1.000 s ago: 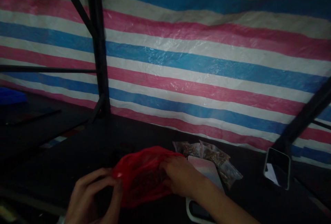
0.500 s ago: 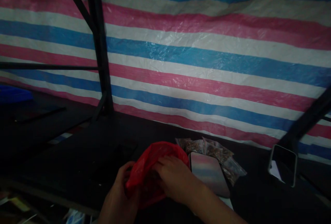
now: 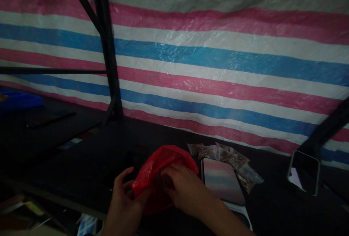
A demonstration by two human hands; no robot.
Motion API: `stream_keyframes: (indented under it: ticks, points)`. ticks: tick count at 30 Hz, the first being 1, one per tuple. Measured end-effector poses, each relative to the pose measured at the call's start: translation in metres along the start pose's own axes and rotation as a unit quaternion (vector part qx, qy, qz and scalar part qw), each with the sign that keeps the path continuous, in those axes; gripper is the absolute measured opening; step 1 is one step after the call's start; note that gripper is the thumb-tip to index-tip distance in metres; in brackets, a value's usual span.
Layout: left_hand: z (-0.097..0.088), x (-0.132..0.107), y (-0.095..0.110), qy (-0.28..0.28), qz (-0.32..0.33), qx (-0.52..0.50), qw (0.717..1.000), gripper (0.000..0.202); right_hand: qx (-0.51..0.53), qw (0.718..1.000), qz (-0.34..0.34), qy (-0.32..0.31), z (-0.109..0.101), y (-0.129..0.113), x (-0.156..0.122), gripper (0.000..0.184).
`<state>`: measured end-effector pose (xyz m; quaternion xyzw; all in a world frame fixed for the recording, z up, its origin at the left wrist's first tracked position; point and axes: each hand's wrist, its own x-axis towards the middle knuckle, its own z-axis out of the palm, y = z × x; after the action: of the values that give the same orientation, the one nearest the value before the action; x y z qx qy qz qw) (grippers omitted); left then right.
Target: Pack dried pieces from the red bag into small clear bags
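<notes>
Landmark for all places: the scale (image 3: pixel 223 179), with a pale body and a shiny plate on top, set on the dark counter (image 3: pixel 272 210).

Bag (image 3: pixel 163 154): one, red, thin plastic. We find it just left of the scale, its mouth gaping up and toward us. The contents are too dark for us to make out.

Left hand (image 3: pixel 124 201): left of the scale, at the bag's left edge. The wrist comes up from below, back of the hand outward to the left. We note the forefinger lifted and hooked above the other fingers, these bent behind the bag's edge, and the thumb laid across its inner side. Grip: partly closed, with the bag's edge between thumb and lower fingers.

Right hand (image 3: pixel 184 187): left of the scale, at the bag's mouth. The forearm slants in from the lower right, passing in front of the scale; the wrist is low, and the fingers bend down into the mouth. Grip: curled, with a small dark gap between thumb and forefinger; we cannot tell whether anything is pinched there.

Sachets (image 3: pixel 227 156): several, clear, with brown matter inside; we place them in an overlapping row behind the scale and round its right side.

Phone (image 3: pixel 304 172): one, dark-faced, propped at a tilt, well right of the scale.

Sheet (image 3: pixel 191 54): striped in blue, white and pink, hung upright behind the scale.

Tray (image 3: pixel 24 100): blue, far left of the scale.
</notes>
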<state>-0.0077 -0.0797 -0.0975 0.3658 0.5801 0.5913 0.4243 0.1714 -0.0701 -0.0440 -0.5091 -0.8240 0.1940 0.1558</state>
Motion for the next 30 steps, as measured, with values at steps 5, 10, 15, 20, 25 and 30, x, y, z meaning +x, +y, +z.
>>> stream_keyframes:
  ticks: [5,10,15,20,25,30]
  points:
    - [0.003,-0.004,-0.005,-0.037,0.003,-0.032,0.999,0.081,0.043,0.999,0.003,0.006,0.000,-0.006,-0.002,0.043]
    - [0.005,-0.002,0.015,-0.033,-0.072,-0.078,0.994,0.078,0.016,0.999,-0.007,-0.030,0.004,-0.011,-0.002,0.042]
    - [0.002,-0.008,0.029,-0.010,-0.098,-0.085,0.992,0.067,0.047,0.999,0.026,-0.009,0.010,-0.012,-0.002,0.038]
    - [0.001,-0.010,0.031,0.010,-0.083,-0.102,0.991,0.063,0.092,0.995,0.030,0.003,0.011,-0.010,-0.007,0.038]
    - [0.008,-0.009,0.032,-0.003,-0.067,-0.084,0.994,0.058,0.097,0.995,-0.007,-0.011,0.006,-0.006,-0.011,0.038]
    - [0.009,-0.006,0.032,0.014,-0.060,-0.056,0.997,0.059,0.116,0.993,0.004,0.004,0.003,-0.003,-0.014,0.036]
